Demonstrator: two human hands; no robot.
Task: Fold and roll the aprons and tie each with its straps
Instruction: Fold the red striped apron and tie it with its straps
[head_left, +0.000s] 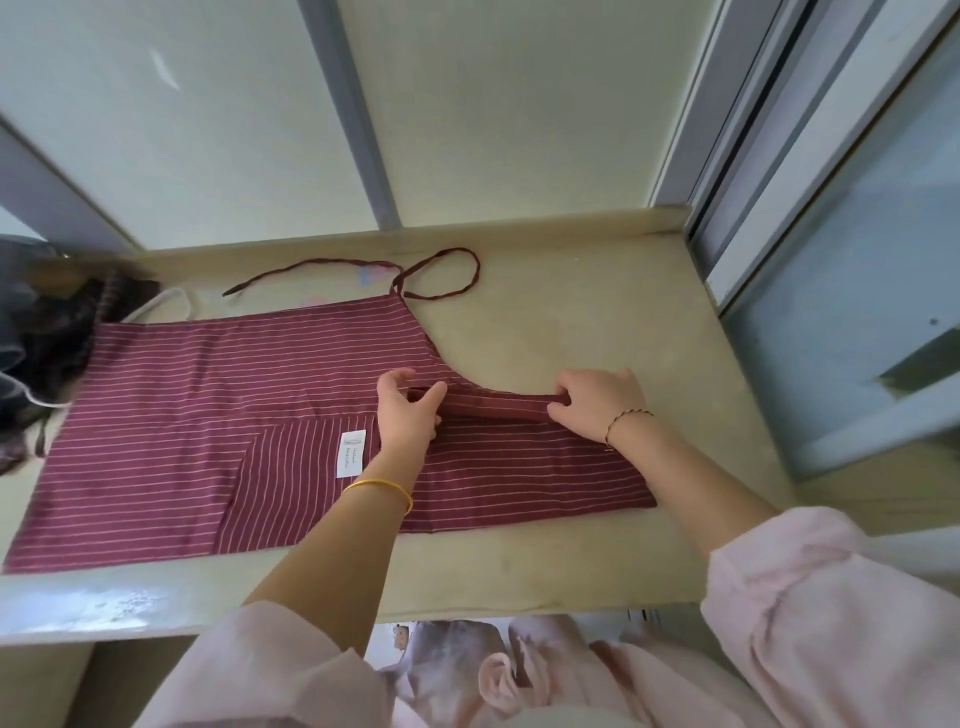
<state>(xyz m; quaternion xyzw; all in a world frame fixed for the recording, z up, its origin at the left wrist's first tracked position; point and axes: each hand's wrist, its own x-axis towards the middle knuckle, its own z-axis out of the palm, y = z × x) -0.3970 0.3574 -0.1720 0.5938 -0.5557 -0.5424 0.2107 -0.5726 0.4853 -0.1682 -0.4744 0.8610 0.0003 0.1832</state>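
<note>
A maroon apron (208, 405) with thin white stripes lies flat on the beige ledge (545, 561), with a white label (352, 452) near its middle. Its dark strap (441, 275) loops on the ledge behind it. At the apron's narrow right end a small fold or roll of fabric (498, 405) runs between my hands. My left hand (408, 410) pinches the left end of that fold. My right hand (597, 402) grips its right end with curled fingers.
A heap of dark fabrics (47, 332) with a white cord lies at the ledge's left end. Frosted window panes and grey frames (358, 130) rise behind; a sliding window (841, 260) stands on the right. The ledge's front edge (467, 603) is near my body.
</note>
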